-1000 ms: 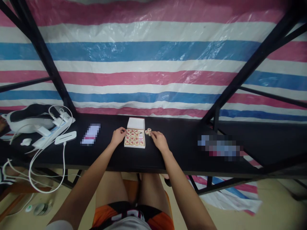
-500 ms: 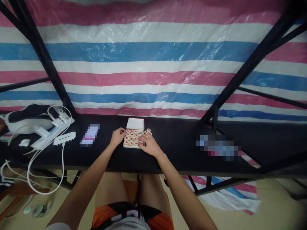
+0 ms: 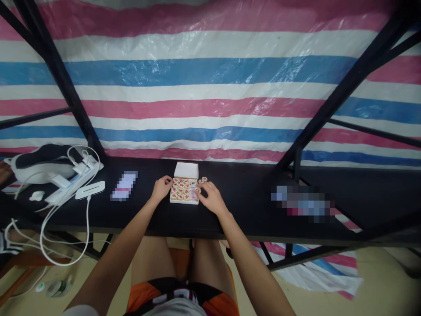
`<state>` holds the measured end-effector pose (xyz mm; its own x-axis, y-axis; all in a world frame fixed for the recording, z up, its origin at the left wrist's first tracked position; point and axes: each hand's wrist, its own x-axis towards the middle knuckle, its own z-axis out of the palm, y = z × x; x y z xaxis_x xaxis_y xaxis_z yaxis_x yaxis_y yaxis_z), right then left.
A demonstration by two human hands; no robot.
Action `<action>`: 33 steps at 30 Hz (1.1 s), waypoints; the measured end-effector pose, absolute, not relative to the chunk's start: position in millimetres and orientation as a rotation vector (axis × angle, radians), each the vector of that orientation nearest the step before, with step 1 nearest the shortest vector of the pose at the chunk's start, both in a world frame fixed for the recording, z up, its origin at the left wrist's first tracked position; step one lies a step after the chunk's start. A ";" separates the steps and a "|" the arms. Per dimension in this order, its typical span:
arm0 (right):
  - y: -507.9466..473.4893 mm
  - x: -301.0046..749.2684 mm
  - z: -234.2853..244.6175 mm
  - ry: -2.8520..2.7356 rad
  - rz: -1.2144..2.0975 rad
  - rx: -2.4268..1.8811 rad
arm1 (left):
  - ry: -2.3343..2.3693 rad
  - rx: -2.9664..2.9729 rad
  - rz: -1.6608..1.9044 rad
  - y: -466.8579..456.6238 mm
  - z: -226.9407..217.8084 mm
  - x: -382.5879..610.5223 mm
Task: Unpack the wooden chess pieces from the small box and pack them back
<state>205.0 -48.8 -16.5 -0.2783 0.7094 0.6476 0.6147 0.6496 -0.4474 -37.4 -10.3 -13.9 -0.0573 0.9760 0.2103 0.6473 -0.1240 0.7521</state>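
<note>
An open white box [image 3: 184,202] of round Chinese chess pieces [image 3: 179,191] with red characters lies in front of me, its lid [image 3: 186,170] tipped back. My left hand [image 3: 162,188] is closed at the box's left wall, thumb and fingers pinching its edge. At the right side of the box, my right hand [image 3: 211,196] pinches a chess piece [image 3: 198,190] between thumb and fingertips. The box's right column shows a bare patch of its floor [image 3: 193,195] below a piece with a dark character [image 3: 193,183]. Just beyond my right hand, a few loose pieces [image 3: 204,179] rest on the table.
The black table [image 3: 245,206] also holds a phone [image 3: 124,186] with a blurred screen, a power strip [image 3: 70,183] with looping white cables, a white device [image 3: 90,190] and a blurred object [image 3: 302,202] at right. Black metal posts [image 3: 75,109] frame a striped tarp.
My right hand has drawn a little to the right with a chess piece from the box's right column, baring part of the floor there. My left hand has stayed at the box's left edge.
</note>
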 end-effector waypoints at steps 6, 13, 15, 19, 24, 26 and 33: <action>-33.6 225.8 -33.3 -1.752 0.350 -1.340 | 1.729 1.815 1.025 -9.0 -15.4 -37.6; -24.4 223.3 -47.5 -1.830 0.357 -1.285 | 1.743 1.820 1.015 -8.4 -17.4 -38.7; -24.7 221.7 -48.0 -1.832 0.324 -1.296 | 1.748 1.824 1.018 -8.4 -17.5 -38.8; -26.6 220.2 -49.1 -1.927 0.213 -1.343 | 1.735 1.829 1.026 -9.1 -16.7 -38.8; -30.0 219.0 -43.9 -1.915 0.139 -1.334 | 1.717 1.812 1.051 -10.3 -15.6 -37.8; -34.6 215.3 -37.0 -1.902 0.138 -1.252 | 1.734 1.806 1.041 -10.4 -15.4 -37.2; -57.4 188.4 -13.0 -2.202 0.128 -0.953 | 1.775 1.813 1.013 -10.1 -12.6 -35.7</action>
